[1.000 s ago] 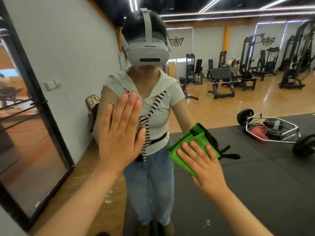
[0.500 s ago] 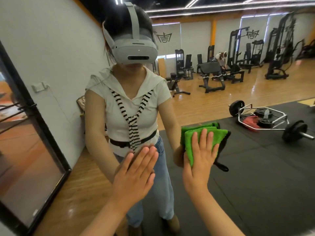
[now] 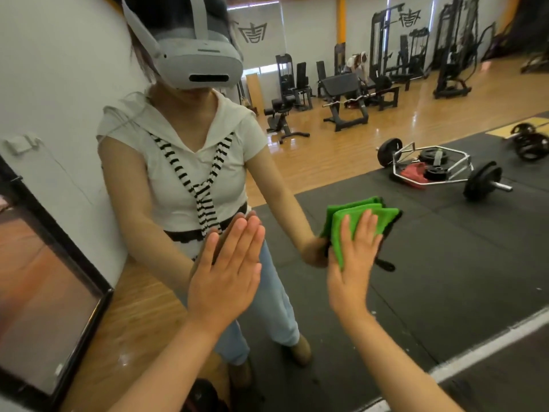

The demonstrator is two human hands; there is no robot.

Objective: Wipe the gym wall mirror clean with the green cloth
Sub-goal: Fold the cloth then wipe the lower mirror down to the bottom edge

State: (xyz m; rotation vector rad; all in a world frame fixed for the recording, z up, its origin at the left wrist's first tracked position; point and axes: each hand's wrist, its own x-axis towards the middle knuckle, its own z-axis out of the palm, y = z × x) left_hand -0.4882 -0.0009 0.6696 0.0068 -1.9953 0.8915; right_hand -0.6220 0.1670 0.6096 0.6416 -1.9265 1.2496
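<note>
The wall mirror [image 3: 445,263] fills nearly the whole view and reflects me and the gym behind me. My right hand [image 3: 353,263] lies flat with straight fingers on a folded green cloth [image 3: 361,221], pressing it against the glass at centre right. My left hand [image 3: 228,272] is flat on the glass too, fingers straight and together, left of the cloth and a little lower. The cloth's lower part is hidden under my right palm.
In the reflection stand a person with a headset [image 3: 196,58], a trap bar with weight plates [image 3: 439,171] on black floor mats, and weight machines [image 3: 344,96] on a wooden floor. A black-framed glass panel [image 3: 44,292] borders the mirror at left. The mirror's lower edge [image 3: 487,343] runs across the lower right.
My right hand has slid the cloth up and to the right, turning it more upright. My left hand has dropped from chest height to waist height on the glass.
</note>
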